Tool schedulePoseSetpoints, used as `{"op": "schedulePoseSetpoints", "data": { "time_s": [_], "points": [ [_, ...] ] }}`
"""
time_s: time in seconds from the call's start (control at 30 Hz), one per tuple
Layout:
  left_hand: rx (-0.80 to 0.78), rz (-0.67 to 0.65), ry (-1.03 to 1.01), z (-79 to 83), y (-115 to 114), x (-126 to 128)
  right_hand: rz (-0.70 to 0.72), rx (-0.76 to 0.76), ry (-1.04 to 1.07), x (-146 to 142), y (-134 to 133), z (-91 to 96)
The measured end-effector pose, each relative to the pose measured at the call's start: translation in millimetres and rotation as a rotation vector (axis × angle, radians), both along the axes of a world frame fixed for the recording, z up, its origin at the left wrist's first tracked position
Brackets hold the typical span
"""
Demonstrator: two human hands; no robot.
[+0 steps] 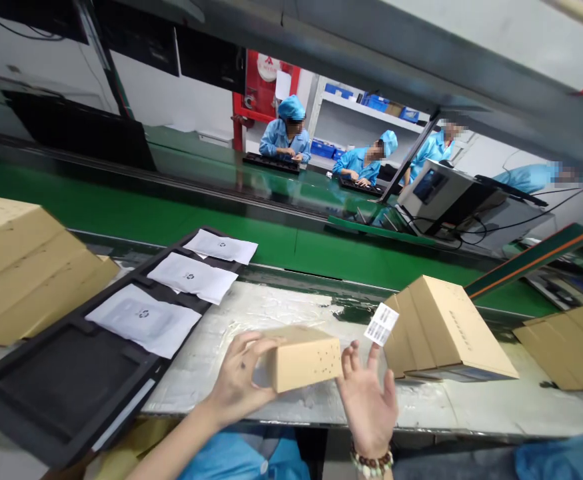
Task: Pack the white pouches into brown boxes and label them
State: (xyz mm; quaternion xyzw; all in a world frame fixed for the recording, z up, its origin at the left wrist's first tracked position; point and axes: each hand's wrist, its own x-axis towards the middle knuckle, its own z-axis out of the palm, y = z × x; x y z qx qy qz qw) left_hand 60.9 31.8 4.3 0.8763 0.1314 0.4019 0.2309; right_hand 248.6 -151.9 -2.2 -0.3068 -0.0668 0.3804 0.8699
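Observation:
A small tan cardboard box [308, 364] is in my left hand [244, 373], with the thumb and fingers closed around its left end. It is raised over the worktop in front of me. To its right, my right hand [370, 400] is palm up with the fingers spread, the fingers close to the box's right side. A white sticker label [382, 325] printed with barcodes clings to one of its fingertips. Just beyond that hand are boxes standing in a row [446, 330], with dark printing on one face.
On the left lies a black tray [61, 387] bearing white printed pouches [144, 319]. More tan boxes stand at far left [26, 273] and far right [571, 343]. A green conveyor belt [271, 240] runs behind the worktop [291, 303]. Several people in blue work beyond it. A metal shelf hangs overhead.

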Motion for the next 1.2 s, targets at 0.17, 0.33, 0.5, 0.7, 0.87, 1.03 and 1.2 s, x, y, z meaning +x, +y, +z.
{"op": "schedulePoseSetpoints", "data": {
  "time_s": [0.17,0.33,0.5,0.7,0.87,1.03,1.2],
  "points": [
    [0.12,-0.218,0.168,45.6,-15.9,26.0,0.003,-0.123,-0.812,-2.2,-3.4,11.4],
    [0.161,-0.32,0.389,11.5,-34.0,54.6,0.087,-0.403,-1.338,7.4,4.8,-17.1],
    [0.062,-0.204,0.476,-10.8,7.2,32.4,0.069,-0.475,-1.293,20.8,1.5,-33.5],
    [-0.688,-0.344,0.312,-41.6,70.9,-3.1,-0.11,-0.467,-1.142,19.4,-10.0,-38.0],
    [-0.745,-0.21,0.08,-31.7,39.9,-7.8,-0.398,-0.284,-0.839,25.9,-12.8,2.5],
    [-0.095,-0.102,0.176,37.5,-21.4,3.9,-0.001,-0.206,-0.664,6.2,-1.3,47.5],
    [0.134,-0.106,0.392,61.7,-32.3,21.6,0.058,-0.35,-0.594,-18.0,15.8,40.7]
  ]
}}
